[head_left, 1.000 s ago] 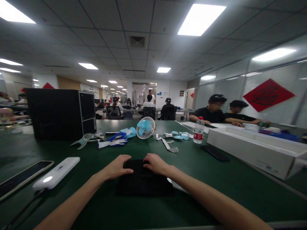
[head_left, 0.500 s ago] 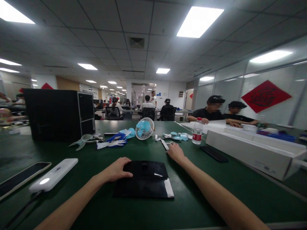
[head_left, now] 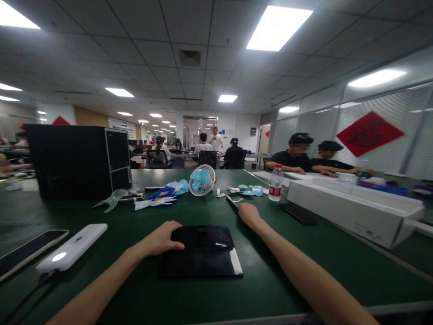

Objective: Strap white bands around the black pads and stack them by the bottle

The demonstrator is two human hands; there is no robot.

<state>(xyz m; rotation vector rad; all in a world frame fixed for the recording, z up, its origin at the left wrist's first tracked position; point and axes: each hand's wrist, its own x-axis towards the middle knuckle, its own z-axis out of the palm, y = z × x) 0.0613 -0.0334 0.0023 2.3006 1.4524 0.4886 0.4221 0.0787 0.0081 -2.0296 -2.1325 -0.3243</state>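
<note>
My left hand (head_left: 161, 239) rests with spread fingers on the left far corner of a flat black pad (head_left: 199, 253) lying on the green table (head_left: 304, 262). My right hand (head_left: 249, 213) reaches past the pad's far right corner, fingers closed over the near end of a thin dark strip (head_left: 231, 202) that lies on the table. A white edge shows along the pad's right side.
A small blue desk fan (head_left: 202, 180), blue and white gloves (head_left: 157, 198), a water bottle (head_left: 276, 183), a black phone (head_left: 298, 213), a long white box (head_left: 352, 207), a black computer case (head_left: 79, 160), a white power bank (head_left: 72, 247) and another phone (head_left: 29, 250) surround me. People sit beyond.
My right hand left the black pad and moved forward to the thin strip beyond it, closing on its end. My left hand stayed on the pad.
</note>
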